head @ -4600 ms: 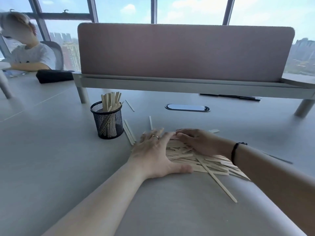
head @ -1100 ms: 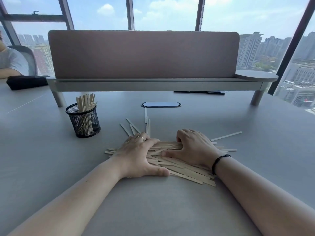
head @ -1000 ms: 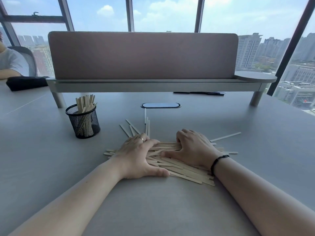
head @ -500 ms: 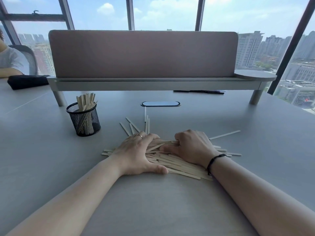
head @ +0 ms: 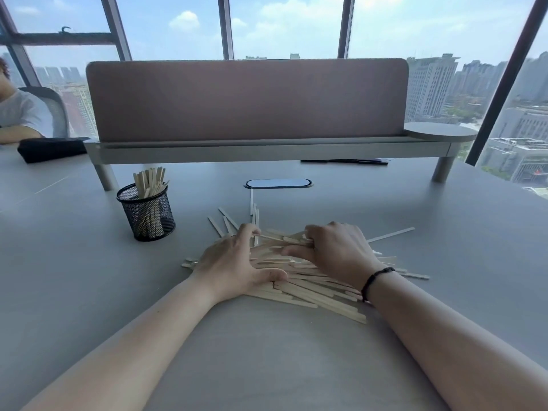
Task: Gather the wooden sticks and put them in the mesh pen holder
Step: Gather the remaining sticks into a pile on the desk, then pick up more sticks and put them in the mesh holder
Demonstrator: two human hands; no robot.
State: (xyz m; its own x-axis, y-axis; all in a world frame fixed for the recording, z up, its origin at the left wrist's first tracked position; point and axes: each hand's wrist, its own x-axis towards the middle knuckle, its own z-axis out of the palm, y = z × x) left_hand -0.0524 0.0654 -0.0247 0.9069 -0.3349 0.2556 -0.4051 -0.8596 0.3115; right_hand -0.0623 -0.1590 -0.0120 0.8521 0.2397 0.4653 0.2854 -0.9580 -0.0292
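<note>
A loose pile of flat wooden sticks (head: pixel 311 287) lies on the grey table (head: pixel 74 277) in front of me. My left hand (head: pixel 234 264) rests on the pile's left side, fingers curled around several sticks. My right hand (head: pixel 335 250) sits on the right side, fingers bent over the same bundle, with a black band on the wrist. The black mesh pen holder (head: pixel 147 212) stands upright to the far left of the pile and holds several sticks on end. A few stray sticks (head: pixel 228 221) lie beyond my hands.
A pink desk divider (head: pixel 246 99) on a raised grey shelf crosses the back of the table. An oval cable port (head: pixel 278 183) sits behind the pile. A person sits at the far left beside a black pouch (head: pixel 50 148). One stick (head: pixel 391 234) points off to the right.
Both hands have curled their fingers and drawn the sticks closer together into a tighter bundle. The pile has been pulled slightly towards me. The pen holder has not moved.
</note>
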